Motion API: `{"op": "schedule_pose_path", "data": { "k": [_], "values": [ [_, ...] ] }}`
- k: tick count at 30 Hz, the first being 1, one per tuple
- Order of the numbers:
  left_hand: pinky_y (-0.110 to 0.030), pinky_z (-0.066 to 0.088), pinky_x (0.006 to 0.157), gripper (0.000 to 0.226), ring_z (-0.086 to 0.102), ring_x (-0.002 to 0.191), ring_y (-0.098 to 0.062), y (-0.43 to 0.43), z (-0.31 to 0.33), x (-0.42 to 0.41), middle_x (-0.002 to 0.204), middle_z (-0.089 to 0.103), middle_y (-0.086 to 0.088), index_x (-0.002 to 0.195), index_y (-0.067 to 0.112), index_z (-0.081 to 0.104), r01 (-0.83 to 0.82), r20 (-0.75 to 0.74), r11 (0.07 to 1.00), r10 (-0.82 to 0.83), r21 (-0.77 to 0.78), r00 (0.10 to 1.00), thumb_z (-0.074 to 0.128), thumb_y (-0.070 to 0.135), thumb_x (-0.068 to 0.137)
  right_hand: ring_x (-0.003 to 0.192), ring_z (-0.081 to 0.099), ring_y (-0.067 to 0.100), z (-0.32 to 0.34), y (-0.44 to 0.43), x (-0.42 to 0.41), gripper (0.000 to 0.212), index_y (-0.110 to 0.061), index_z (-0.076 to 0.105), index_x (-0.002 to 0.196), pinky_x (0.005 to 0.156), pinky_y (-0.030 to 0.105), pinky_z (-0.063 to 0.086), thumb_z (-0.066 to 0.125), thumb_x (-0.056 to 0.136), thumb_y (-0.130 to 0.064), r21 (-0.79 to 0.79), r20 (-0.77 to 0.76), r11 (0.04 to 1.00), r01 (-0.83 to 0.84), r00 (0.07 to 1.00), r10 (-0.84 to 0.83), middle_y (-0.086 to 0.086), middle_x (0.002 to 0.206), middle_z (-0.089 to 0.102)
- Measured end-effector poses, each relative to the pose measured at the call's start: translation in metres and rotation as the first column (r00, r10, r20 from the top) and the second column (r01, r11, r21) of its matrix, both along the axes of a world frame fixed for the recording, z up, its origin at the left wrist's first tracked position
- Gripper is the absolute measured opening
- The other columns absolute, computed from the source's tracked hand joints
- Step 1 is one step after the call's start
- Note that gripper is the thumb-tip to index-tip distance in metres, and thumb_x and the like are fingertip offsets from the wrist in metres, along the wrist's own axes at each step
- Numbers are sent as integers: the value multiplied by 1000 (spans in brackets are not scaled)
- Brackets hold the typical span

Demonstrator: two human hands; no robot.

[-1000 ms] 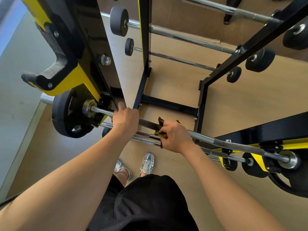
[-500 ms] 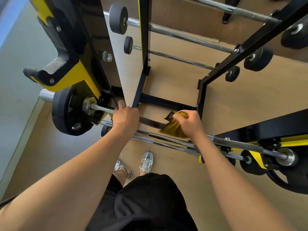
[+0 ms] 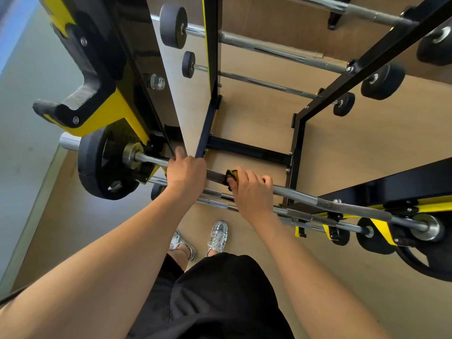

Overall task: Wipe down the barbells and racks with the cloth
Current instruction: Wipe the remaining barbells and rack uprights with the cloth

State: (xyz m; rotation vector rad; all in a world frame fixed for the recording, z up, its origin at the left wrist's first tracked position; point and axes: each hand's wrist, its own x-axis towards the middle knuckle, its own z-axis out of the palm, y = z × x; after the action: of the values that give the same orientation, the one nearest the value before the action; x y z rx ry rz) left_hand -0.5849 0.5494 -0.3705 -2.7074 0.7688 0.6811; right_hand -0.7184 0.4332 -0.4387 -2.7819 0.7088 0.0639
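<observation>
left hand (image 3: 187, 171) on barbell (image 3: 305, 197) — cloth (image 3: 231, 176) right

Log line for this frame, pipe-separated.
left hand grips barbell | right hand holds cloth on barbell shaft, beside left hand | weight plate on left end

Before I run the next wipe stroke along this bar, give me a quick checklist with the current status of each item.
1. Left hand grips the barbell to steady it: ok.
2. Right hand holds the cloth against the bar: ok.
3. Shaft to the right of the right hand has nothing lying on it: ok.
4. Weight plate sits on the bar's left end: ok.
5. A lock collar outside that plate: cannot tell.
6. Both bar ends seated in the rack: cannot tell, the fittings hide the contact.
</observation>
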Motion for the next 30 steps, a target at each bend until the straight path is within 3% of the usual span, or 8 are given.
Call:
{"op": "schedule_pose_path", "data": {
  "k": [6, 9, 11, 15, 19, 21, 26, 30],
  "values": [
    [-44, 48, 102, 33, 38, 125, -32, -1, 2, -3, 115, 67, -10, 127, 17, 68, 18, 23, 999, -18, 28, 1000, 76, 23, 95, 61, 53, 13, 6, -13, 13, 23, -19, 67, 100, 54, 25, 37, 50, 109, -30, 79, -5, 986, -144, 990, 144, -5, 82, 62],
    [-44, 47, 102, 32, 38, 125, -32, -3, 3, -5, 115, 67, -10, 126, 16, 68, 20, 21, 999, -20, 42, 1000, 75, 24, 96, 65, 58, 10, 11, -14, -2, 7, -16, 69, 107, 58, 25, 54, 65, 102, -20, 135, 33, 959, -250, 968, 248, -3, 90, 69],
    [-44, 48, 102, 33, 38, 125, -32, -3, 2, -4, 116, 67, -10, 126, 16, 68, 10, 10, 999, -11, 35, 1000, 77, 23, 95, 68, 65, 11, 19, -33, -7, 14, -20, 72, 114, 62, 30, 61, 68, 100, -21, 174, -36, 927, -332, 939, 343, -3, 92, 73],
    [-43, 47, 99, 28, 38, 124, -32, -3, 2, -2, 113, 69, -9, 123, 17, 70, 15, 25, 999, -16, 42, 1000, 75, 21, 96, 68, 62, 14, 30, -52, 29, 17, -20, 75, 110, 60, 31, 57, 63, 102, -29, 84, -278, 982, -170, 942, 187, -2, 81, 62],
    [-43, 47, 99, 24, 39, 123, -32, -4, 3, -6, 113, 71, -8, 120, 16, 71, 25, 31, 998, -26, 60, 999, 73, 21, 97, 92, 66, 28, 12, 16, 47, 31, -16, 58, 134, 74, 36, 53, 59, 104, -22, 274, -71, 947, -170, 978, 196, 8, 111, 64],
    [-42, 48, 99, 25, 39, 121, -31, -3, 3, -3, 112, 69, -8, 120, 16, 71, 17, 22, 999, -18, 50, 1000, 75, 23, 96, 97, 64, 28, 4, 25, 27, 42, -16, 47, 140, 85, 39, 51, 63, 101, -19, 257, -6, 947, -194, 979, 202, 9, 120, 60],
    [-43, 50, 101, 35, 39, 123, -31, 0, 2, 6, 118, 67, -11, 126, 17, 68, 16, -19, 1000, -15, 26, 1000, 78, 20, 93, 113, 65, 19, 4, -26, -15, 24, -22, 53, 127, 120, 53, 35, 51, 106, -35, 31, -71, 977, -213, 974, 215, -4, 114, 69],
    [-44, 51, 100, 35, 40, 123, -31, 3, 0, 9, 116, 68, -10, 126, 19, 70, 12, -24, 1000, -11, 6, 1000, 79, 21, 93, 74, 62, 17, 10, -55, -12, 50, -20, 62, 80, 106, 46, 45, 31, 110, -46, 15, -165, 988, 151, 975, -146, -5, 73, 62]
  ]
}}
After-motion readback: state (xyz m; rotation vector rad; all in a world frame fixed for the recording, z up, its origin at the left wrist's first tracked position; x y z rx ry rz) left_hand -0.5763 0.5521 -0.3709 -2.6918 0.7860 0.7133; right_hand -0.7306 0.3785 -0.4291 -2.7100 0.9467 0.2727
